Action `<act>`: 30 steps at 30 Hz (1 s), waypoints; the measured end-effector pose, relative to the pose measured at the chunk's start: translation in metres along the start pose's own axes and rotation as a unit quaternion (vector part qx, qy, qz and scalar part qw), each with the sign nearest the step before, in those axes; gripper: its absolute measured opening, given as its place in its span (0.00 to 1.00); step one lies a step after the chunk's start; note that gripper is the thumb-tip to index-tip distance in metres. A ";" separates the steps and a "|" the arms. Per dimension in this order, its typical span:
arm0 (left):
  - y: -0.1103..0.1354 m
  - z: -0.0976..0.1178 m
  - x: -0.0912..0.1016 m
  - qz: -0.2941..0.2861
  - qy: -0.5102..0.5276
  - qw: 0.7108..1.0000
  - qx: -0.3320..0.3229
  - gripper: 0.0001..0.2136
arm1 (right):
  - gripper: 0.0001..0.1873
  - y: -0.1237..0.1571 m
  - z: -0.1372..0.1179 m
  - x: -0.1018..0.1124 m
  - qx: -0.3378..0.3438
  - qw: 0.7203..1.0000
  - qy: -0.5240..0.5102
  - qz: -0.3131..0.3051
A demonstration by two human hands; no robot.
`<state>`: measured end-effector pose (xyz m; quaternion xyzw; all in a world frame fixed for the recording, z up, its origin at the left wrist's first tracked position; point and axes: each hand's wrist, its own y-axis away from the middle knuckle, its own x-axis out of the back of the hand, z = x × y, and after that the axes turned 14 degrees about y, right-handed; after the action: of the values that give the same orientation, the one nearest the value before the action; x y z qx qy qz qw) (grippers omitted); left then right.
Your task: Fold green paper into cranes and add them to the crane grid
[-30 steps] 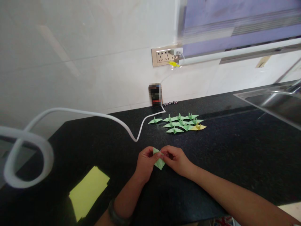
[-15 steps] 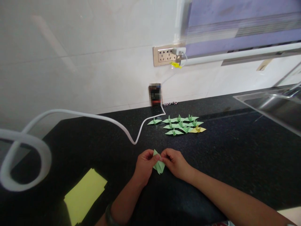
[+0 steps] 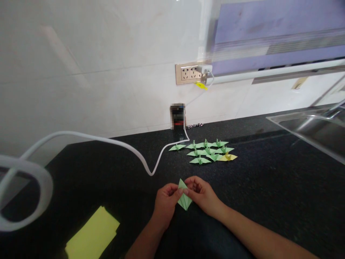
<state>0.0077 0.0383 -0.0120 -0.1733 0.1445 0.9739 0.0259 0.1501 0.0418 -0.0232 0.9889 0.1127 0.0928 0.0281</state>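
A green piece of folded origami paper (image 3: 185,202), diamond-shaped with a crease down its middle, is held above the dark counter. My left hand (image 3: 166,201) pinches its left side, thumb on top. On the right side my right hand (image 3: 202,194) grips it as well, its thumb beside the other thumb and its fingers curled behind. Beyond my hands stand several green paper cranes (image 3: 199,160) in loose rows, with one yellow paper crane (image 3: 228,157) at their right end. To the left lies a stack of yellow paper (image 3: 93,233).
A thick white cable (image 3: 115,142) loops over the left side and runs to a blurred dark device (image 3: 178,117) against the wall. A sink (image 3: 318,131) is set into the black counter (image 3: 269,187) at right. A charger (image 3: 205,68) sits in the wall socket (image 3: 185,73).
The folded paper now shows a smooth, pointed lower end where split points showed before. Both hands still hold it. The view has tilted up slightly, so everything sits lower.
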 end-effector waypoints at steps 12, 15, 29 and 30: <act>0.001 -0.002 0.001 0.004 -0.037 0.999 -0.025 0.11 | 0.14 -0.001 -0.002 0.002 -0.040 0.997 -0.048 -0.039; 0.001 -0.002 0.000 -0.005 -0.028 0.999 -0.027 0.11 | 0.14 -0.002 -0.001 0.003 -0.049 0.997 -0.032 -0.057; 0.009 -0.002 0.000 -0.059 0.082 0.994 0.048 0.14 | 0.14 0.013 -0.008 0.019 0.289 0.920 0.264 0.026; 0.009 -0.002 0.000 -0.055 0.081 0.994 0.041 0.14 | 0.14 0.013 -0.007 0.017 0.266 0.930 0.251 0.037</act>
<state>0.0078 0.0291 -0.0116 -0.2581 0.1764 0.9469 0.0750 0.1677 0.0330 -0.0128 0.9080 0.0997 0.3057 -0.2684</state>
